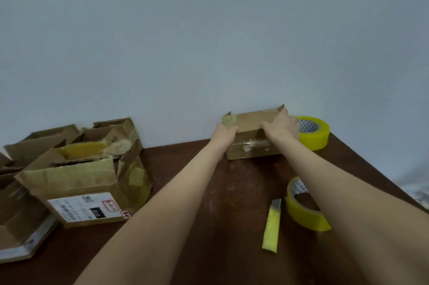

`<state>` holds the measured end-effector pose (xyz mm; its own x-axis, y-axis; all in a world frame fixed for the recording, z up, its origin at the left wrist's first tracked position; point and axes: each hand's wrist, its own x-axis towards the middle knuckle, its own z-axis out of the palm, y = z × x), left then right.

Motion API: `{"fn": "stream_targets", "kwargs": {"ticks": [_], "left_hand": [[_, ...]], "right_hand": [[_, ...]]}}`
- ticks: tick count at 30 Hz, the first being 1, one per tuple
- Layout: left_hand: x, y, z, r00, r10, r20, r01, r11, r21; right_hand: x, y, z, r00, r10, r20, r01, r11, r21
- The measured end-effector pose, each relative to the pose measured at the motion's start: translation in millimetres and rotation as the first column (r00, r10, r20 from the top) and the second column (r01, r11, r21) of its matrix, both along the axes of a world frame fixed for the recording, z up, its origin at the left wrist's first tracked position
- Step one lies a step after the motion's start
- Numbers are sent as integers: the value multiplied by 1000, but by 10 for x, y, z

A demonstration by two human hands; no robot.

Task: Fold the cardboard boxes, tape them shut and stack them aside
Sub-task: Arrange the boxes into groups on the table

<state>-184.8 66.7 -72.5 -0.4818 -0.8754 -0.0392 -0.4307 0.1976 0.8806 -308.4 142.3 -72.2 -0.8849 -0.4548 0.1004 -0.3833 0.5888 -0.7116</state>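
Small box (251, 120) sits at the far edge of the table (204, 194), close to the wall (209, 29), both arms stretched out to it. Left hand (223, 133) is curled round the box's left end; right hand (282, 126) clamps the right end, thumb on the near face, fingers over the top edge. Two end flaps stand up at the corners, so the top looks not yet closed. The near face carries torn old tape and paper scraps. Judged as handling: empty, light, thin cardboard, stiff along the creases but easily crushed mid-panel. It is likely to skate on the smooth wood when pressed, so one hand should brace it while the other folds. Best hold is at the two short ends, low near the corners, leaving the flaps free. Old tape may be slick and take new tape poorly. Count: one box in hand. Two yellow tape rolls, the far roll (313, 134) just beside the right hand, the near roll (301, 210) partly under the right forearm. One yellow knife (272, 226) lies beside the near roll. At left, a labelled box (88, 194) with open flaps fronts a pile of boxes (58, 138). At least three more open ones are behind and beside it, and some are cut off by the frame, so the exact number cannot be told.
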Motion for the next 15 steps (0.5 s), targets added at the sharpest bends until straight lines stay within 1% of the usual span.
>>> {"fn": "stream_targets", "kwargs": {"ticks": [2,5,6,8,11,13,15], "left_hand": [[83,-34,-33,998,35,-58,-34,999,22],[379,-75,-33,987,128,-95,-126,992,20],[500,-78,-29,983,156,-96,-156,988,9],[743,-44,-18,970,213,-121,-216,976,-8],[1090,75,6,945,285,-159,-293,956,-25],[1303,162,16,928,314,-201,-328,944,-37],[1491,268,10,918,340,-203,-363,928,-87]], "right_hand": [[-13,2,15,999,-5,49,5,1000,3],[120,42,26,989,101,111,-104,994,15],[204,63,29,981,136,139,-137,991,-2],[376,94,23,966,169,195,-155,984,-85],[652,202,53,961,198,193,-160,967,-197],[808,301,30,956,218,195,-173,959,-226],[963,415,-25,952,233,196,-189,957,-221]]}}
